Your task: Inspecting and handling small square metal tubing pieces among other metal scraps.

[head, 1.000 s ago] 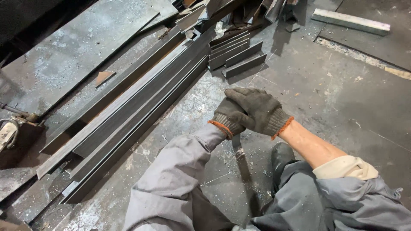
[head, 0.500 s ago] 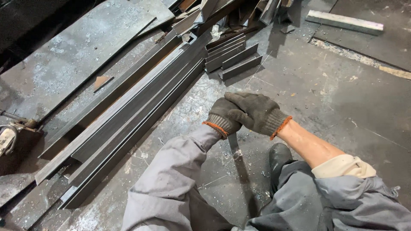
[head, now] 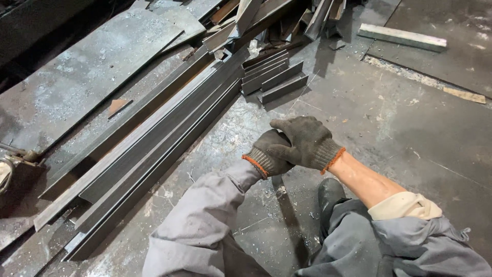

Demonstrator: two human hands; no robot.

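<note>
Over the stained concrete floor, the person's two gloved hands meet at about knee height. Right hand, in a dark knitted work glove with an orange cuff, lies over the left hand, which wears the same kind of glove. The right fingers are loosely curled across the back and knuckles of the left, touching it; the left hand is drawn into a loose fist beneath, and I cannot tell whether it has anything inside it. Neither hand holds a tool or a piece of metal that I can see. The left arm is covered by a grey sleeve, while the right forearm is bare up to a rolled cream cuff. A dark boot stands on the floor just below the hands.

To the left of the hands, well apart from them, a bundle of long steel angle bars lies slantwise. Short cut steel pieces sit beyond its far end, and a flat steel sheet lies further left. A pale bar rests at the upper right.
</note>
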